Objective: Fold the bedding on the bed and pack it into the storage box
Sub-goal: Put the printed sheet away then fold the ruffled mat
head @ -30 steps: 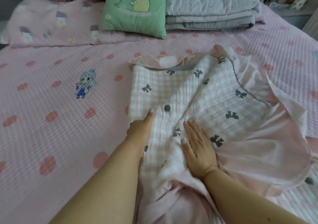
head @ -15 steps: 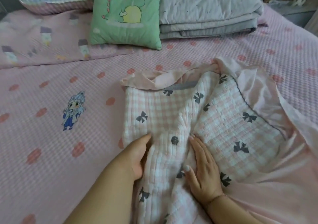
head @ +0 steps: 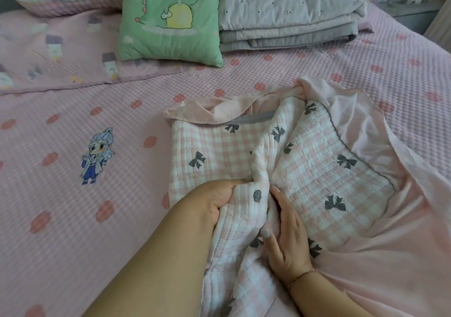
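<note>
Pink checked quilt with grey bows (head: 305,170) bunched on the bed (head: 73,219). Left hand (head: 219,199) curled round a raised fold; right hand (head: 290,238) flat, fingers straight, pressing beside that fold.

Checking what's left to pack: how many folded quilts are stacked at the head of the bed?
1 shows: the grey folded quilt at the head of the bed, right of the green dinosaur cushion. Something pink lies on top of it, cut off by the frame, so more may be hidden.

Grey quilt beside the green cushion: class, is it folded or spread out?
Folded. The grey quilt lies in a neat stack, with several layered edges showing along its front.
</note>
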Demonstrator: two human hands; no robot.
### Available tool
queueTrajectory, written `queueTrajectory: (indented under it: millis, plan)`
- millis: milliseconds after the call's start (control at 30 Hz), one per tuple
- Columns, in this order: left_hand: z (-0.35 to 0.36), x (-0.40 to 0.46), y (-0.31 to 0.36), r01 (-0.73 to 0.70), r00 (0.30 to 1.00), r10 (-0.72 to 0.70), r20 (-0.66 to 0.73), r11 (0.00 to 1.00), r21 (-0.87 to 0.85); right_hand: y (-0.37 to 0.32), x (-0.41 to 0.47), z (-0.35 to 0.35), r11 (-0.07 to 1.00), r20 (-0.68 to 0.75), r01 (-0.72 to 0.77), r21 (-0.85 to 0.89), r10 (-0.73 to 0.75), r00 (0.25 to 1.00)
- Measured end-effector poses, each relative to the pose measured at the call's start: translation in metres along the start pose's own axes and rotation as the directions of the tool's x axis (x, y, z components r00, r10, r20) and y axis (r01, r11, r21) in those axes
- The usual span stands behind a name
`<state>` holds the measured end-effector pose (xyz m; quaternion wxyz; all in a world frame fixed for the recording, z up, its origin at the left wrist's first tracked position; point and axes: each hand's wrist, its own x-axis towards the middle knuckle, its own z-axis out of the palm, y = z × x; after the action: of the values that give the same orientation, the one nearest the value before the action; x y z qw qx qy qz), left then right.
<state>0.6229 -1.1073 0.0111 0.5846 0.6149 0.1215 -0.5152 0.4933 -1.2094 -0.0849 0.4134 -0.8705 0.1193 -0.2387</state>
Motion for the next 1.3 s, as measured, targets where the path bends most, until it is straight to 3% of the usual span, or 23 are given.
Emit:
queueTrajectory:
  millis: [167, 433, 500, 600, 633, 733, 833, 900, 967, 1033, 1167, 1300]
  plan:
    - [-0.030, -0.007, 0.008, -0.300, 0.941, 0.278, -0.193, 0.949, -0.093, -0.001, -0.001, 0.000, 0.999, -0.031, -0.006, 0.039, 0.007, 0.999]
    - [-0.021, 0.003, 0.033, -0.077, 0.978, 0.073, -0.195, 0.997, -0.011, 0.001, 0.000, 0.001, 1.000, -0.005, 0.000, 0.015, 0.000, 1.000]
    - [-0.021, 0.004, 0.040, -0.169, 0.953, 0.162, -0.256, 0.986, -0.005, 0.002, 0.000, 0.001, 1.000, -0.005, 0.006, 0.013, -0.006, 1.000]
    - [-0.027, 0.003, 0.049, -0.417, 0.846, 0.371, -0.383, 0.908, -0.042, 0.003, 0.001, 0.001, 1.000, -0.023, 0.030, 0.006, -0.030, 0.999]
    - [-0.026, 0.002, 0.049, -0.438, 0.853, 0.377, -0.362, 0.893, -0.102, 0.003, 0.001, 0.001, 1.000, -0.021, 0.030, -0.004, -0.030, 0.999]
    - [-0.021, -0.003, 0.041, -0.270, 0.952, 0.230, -0.202, 0.941, -0.204, 0.002, 0.000, 0.002, 0.999, -0.013, 0.037, -0.016, -0.038, 0.999]
    - [-0.012, 0.008, 0.051, -0.187, 0.969, 0.176, -0.171, 0.981, -0.051, 0.003, 0.002, 0.002, 0.995, 0.005, 0.065, -0.070, -0.064, 0.998]
    - [-0.014, 0.017, 0.065, -0.275, 0.922, 0.262, -0.284, 0.961, -0.007, 0.004, 0.005, 0.002, 0.986, 0.041, 0.095, -0.137, -0.090, 0.995]
    - [-0.027, 0.025, 0.072, -0.447, 0.791, 0.428, -0.436, 0.892, 0.066, 0.003, 0.007, 0.003, 0.980, 0.068, 0.101, -0.172, -0.091, 0.994]
    - [-0.039, 0.029, 0.068, -0.479, 0.720, 0.476, -0.506, 0.867, 0.134, 0.004, 0.008, 0.003, 0.980, 0.076, 0.089, -0.178, -0.077, 0.994]
    - [-0.049, 0.034, 0.054, -0.346, 0.803, 0.336, -0.492, 0.935, 0.072, 0.005, 0.007, 0.004, 0.984, 0.075, 0.080, -0.157, -0.069, 0.995]
    - [-0.055, 0.038, 0.058, -0.339, 0.567, 0.472, -0.675, 0.881, 0.331, 0.005, 0.008, 0.004, 0.986, 0.072, 0.077, -0.147, -0.067, 0.995]
